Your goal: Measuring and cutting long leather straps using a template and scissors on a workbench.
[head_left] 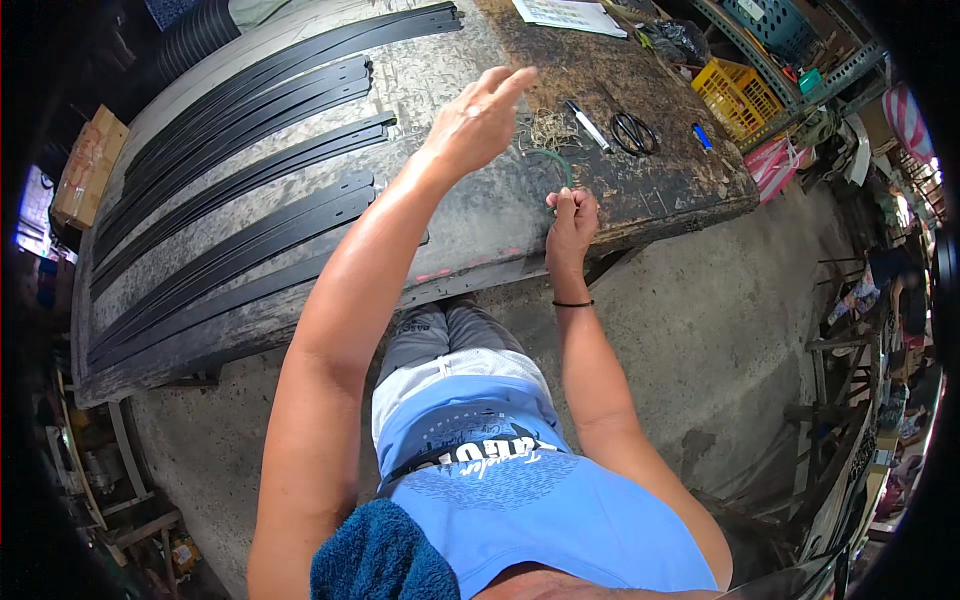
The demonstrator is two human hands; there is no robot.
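Above the worktable, my left hand (pixel 478 122) is raised with its fingers stretched toward the far right, slightly blurred, and I see nothing in it. My right hand (pixel 573 218) is closed in a pinch at the table's front edge, on the end of a thin green cord (pixel 560 160). From there the cord bends up and leftward over the table. A tangle of tan string (pixel 553 130) lies just beyond the cord. Beside it are a white marker pen (pixel 590 128) and a pair of scissors (pixel 634 134) with black handles.
Bundles of long black strips (pixel 290 220) lie across the left of the worktable (pixel 480 220). A blue pen-like piece (pixel 702 136) is near the right corner, a paper sheet (pixel 570 14) at the back. Past the right edge stand a yellow crate (pixel 738 98) and shelving; a cardboard box (pixel 92 165) is at far left.
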